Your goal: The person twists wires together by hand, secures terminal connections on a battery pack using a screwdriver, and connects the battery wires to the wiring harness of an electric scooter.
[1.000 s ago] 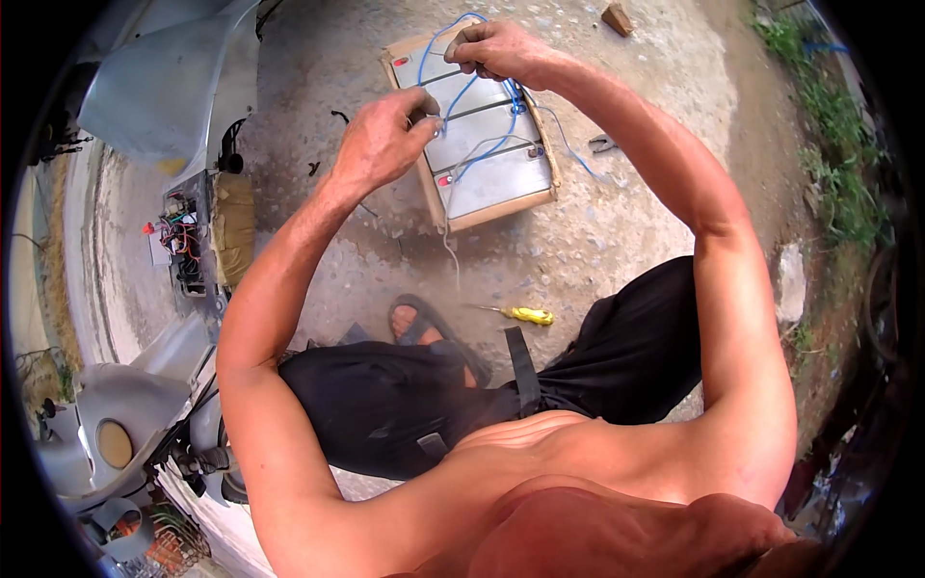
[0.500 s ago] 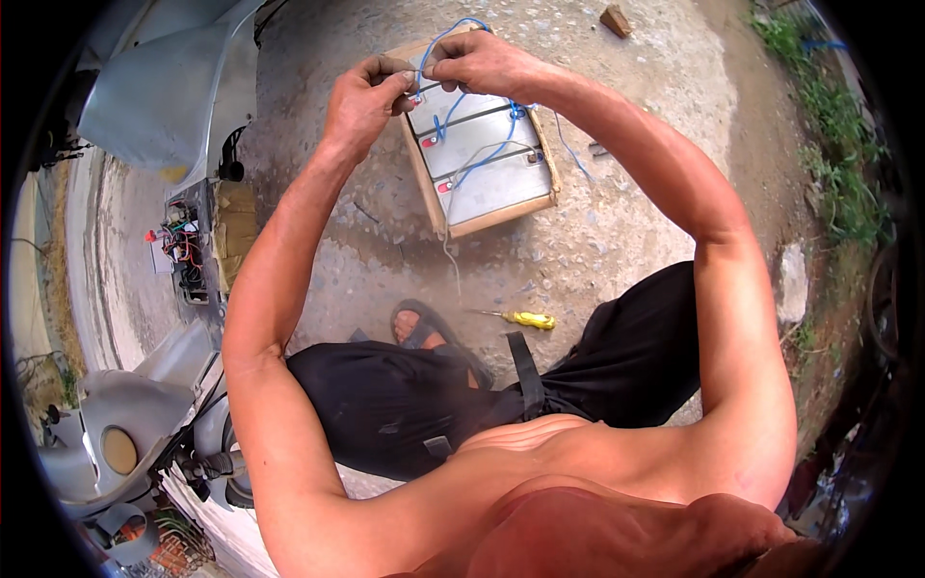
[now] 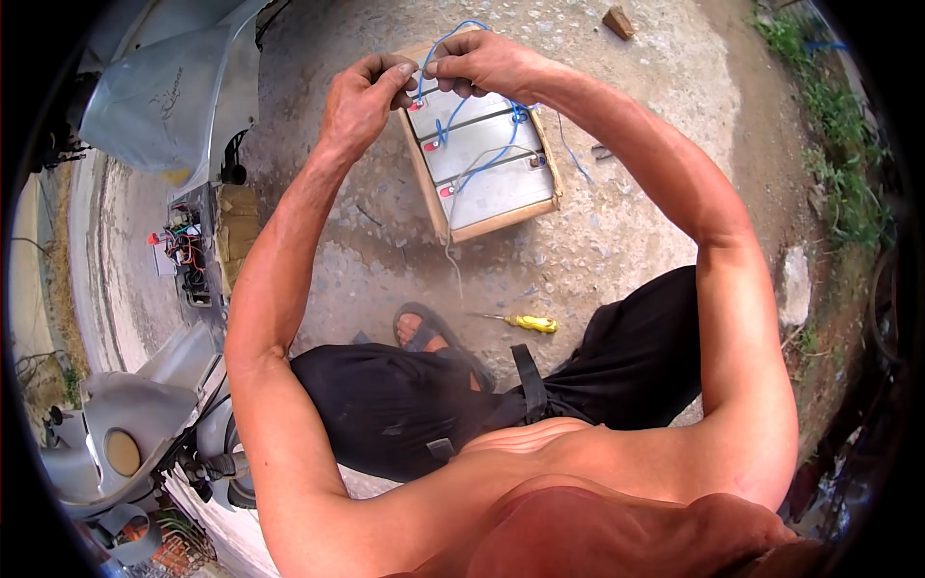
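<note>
Battery box: an open cardboard box [image 3: 506, 223] sits on the concrete ground [image 3: 328, 250], ahead of the person and beneath both hands; it holds grey batteries [image 3: 496, 196] set side by side.
Blue wire: the blue wire [image 3: 448, 39] arcs over the far end of the box and drops past the fingertips; more blue runs cross the battery tops.
White wire: the thin white wire [image 3: 455, 265] crosses the near battery and hangs over the box edge to the ground.
Short-circuit risk: in my judgement, a bare wire end slipping sideways could bridge two terminals and spark; the cause would be a loose pinch.
Snag risk: the slack wires may catch a finger and pull a connection loose.
Left grip: the left hand [image 3: 370, 104] is over the far left corner, thumb and forefinger nearly together — from here I cannot tell whether they clamp anything.
Right grip: the right hand [image 3: 482, 65] faces it, fingers curled, tips right at the blue wire; contact or clamping cannot be confirmed.
Hand gap: narrow — the fingertips nearly meet.
Screwdriver: the yellow-handled screwdriver [image 3: 532, 324] lies on the ground, well apart from the box.
</note>
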Motion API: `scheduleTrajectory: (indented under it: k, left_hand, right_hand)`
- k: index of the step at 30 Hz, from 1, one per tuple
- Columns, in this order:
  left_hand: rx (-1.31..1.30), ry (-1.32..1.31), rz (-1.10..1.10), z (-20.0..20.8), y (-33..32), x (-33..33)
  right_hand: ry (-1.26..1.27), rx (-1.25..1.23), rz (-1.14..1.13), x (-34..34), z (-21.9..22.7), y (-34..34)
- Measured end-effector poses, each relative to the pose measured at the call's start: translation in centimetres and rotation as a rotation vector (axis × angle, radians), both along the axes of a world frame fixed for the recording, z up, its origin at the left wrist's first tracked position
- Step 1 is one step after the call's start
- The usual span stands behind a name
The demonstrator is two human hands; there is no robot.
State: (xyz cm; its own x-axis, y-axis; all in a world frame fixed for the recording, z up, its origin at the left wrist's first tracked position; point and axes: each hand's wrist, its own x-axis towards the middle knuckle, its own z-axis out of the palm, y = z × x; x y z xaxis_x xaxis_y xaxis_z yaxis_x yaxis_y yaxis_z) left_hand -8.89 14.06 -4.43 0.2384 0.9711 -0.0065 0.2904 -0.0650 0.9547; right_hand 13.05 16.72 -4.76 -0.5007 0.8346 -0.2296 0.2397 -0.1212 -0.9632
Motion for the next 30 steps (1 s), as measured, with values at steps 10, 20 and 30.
scheduleTrajectory:
  k: [10,20,30]
  left_hand:
    - [-0.191,-0.105,0.066,-0.4,0.3,0.7]
    - [-0.123,-0.24,0.054,-0.5,0.5,0.2]
    - [-0.008,-0.132,-0.006,-0.1,0.7,-0.3]
  right_hand:
    - [0.038,0.212,-0.009,-0.1,-0.9,-0.1]
    - [-0.009,0.23,-0.022,0.1,0.3,-0.6]
    - [0.037,0.008,0.004,0.4,0.9,-0.7]
